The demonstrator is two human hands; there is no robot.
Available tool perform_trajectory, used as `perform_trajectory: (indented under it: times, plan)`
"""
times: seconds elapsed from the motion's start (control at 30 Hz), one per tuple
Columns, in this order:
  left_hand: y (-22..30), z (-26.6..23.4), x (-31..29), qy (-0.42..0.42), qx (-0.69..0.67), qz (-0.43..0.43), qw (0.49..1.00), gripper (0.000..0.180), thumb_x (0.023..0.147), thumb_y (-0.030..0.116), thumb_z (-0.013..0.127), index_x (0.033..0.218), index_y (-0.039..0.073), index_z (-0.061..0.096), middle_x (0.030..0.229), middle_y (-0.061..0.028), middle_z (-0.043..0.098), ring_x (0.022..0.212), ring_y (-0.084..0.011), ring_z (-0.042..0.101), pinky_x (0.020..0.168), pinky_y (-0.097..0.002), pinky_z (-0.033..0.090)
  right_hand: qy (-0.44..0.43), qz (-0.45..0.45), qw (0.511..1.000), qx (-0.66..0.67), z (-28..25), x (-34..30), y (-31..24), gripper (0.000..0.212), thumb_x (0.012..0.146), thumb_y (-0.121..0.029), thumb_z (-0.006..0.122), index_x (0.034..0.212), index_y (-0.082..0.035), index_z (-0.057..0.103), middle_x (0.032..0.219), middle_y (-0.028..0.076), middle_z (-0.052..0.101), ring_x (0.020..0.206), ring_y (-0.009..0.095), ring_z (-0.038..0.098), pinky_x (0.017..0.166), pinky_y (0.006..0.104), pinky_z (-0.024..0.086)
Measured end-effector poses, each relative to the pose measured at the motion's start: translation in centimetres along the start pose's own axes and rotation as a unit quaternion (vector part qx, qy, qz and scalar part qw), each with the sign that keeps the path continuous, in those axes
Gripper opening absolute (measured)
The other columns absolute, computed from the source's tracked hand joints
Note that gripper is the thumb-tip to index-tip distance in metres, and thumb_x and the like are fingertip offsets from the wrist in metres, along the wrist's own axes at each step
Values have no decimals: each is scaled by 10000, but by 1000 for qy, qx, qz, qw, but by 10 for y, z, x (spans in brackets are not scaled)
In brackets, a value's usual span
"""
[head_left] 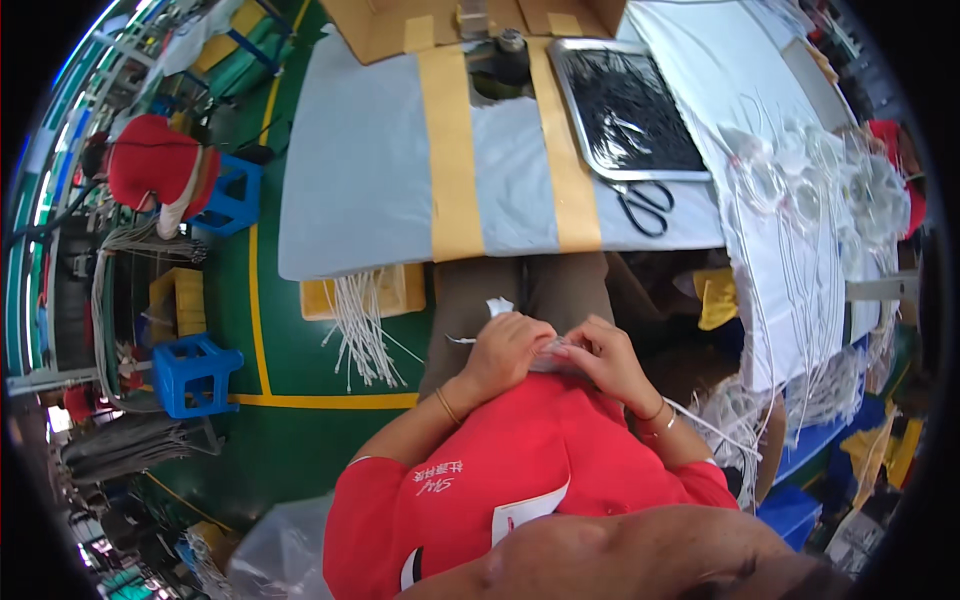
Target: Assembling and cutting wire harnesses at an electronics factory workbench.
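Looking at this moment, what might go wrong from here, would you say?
The small pale item between the left hand and right hand is held away from the table, so it could drop. The black scissors lie near the table's edge and might get knocked off. White cables hang over the yellow bin and may snag.

The held piece (549, 352) is whitish, the shirt (530, 430) red, the floor (295, 445) green.

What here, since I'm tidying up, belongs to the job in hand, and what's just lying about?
In hand:
- small whitish item, between left hand and right hand

Seemingly just lying about:
- black-handled scissors
- metal tray
- cardboard box
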State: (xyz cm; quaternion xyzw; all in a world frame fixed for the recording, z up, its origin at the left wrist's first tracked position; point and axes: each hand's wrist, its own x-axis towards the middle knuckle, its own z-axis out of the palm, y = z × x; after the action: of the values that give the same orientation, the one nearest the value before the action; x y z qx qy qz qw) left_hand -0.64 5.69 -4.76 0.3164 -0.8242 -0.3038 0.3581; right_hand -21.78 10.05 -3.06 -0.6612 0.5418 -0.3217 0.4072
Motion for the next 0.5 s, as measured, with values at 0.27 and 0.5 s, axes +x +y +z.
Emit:
perform_trajectory:
  times: [0.27,0.5]
  plan:
    - [-4,-10,0,-46,-15,31,998,155,860,118,692,1008,90,657,913,-74,645,870,-285,622,788,-389,485,-169,293,838,429,-15,10,15,219,970,-233,648,903,-29,693,741,-34,644,579,6,462,514,173,339]
    - [-12,-17,-6,-113,-24,9,993,132,890,183,674,965,74,680,939,-89,640,896,-277,612,819,-387,474,-150,263,894,330,-5,13,3,198,957,-204,665,909,-12,680,706,-55,591,565,31,470,509,200,368]
